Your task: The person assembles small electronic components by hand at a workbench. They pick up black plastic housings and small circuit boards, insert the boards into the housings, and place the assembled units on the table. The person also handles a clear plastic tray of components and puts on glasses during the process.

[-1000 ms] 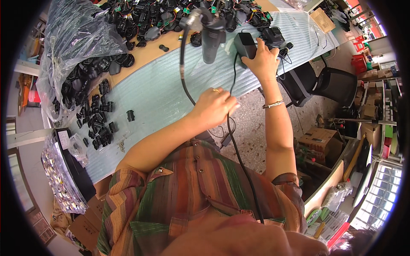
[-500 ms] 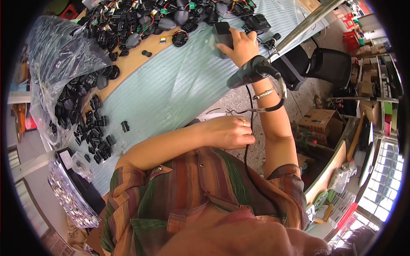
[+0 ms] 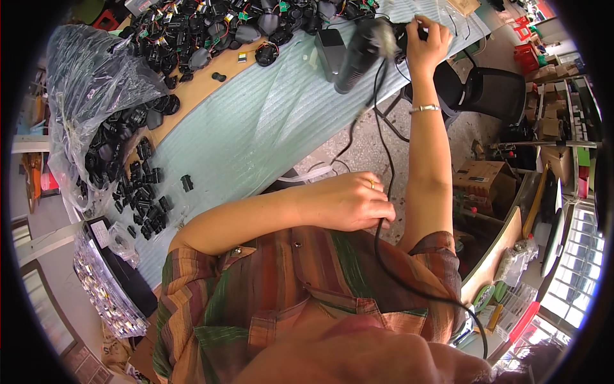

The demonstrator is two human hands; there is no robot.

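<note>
My left hand (image 3: 363, 203), with a ring on one finger, is closed in front of my chest. A black cable (image 3: 391, 272) runs through its fingers. My right hand (image 3: 430, 46) reaches to the far right end of the table. Its fingers are curled around something small and dark that I cannot make out. A black cylindrical tool (image 3: 355, 64) with a blurred, light-coloured end stands tilted just left of that hand. Right against the tool is a black rectangular box (image 3: 330, 50). Another dark device (image 3: 398, 37) sits between tool and right hand, partly hidden.
Pale foam sheeting (image 3: 249, 134) covers the table. Black parts with wires and green boards (image 3: 236, 32) heap along its far side. A clear plastic bag (image 3: 96, 83) of black pieces stands at left, near small black clips (image 3: 147, 208). A black chair (image 3: 492, 93) is beyond the right edge.
My right hand has left the black box and moved right. The tool, earlier over my right wrist, is now beside the box. The metal rod has gone from view. My left hand shifted slightly right.
</note>
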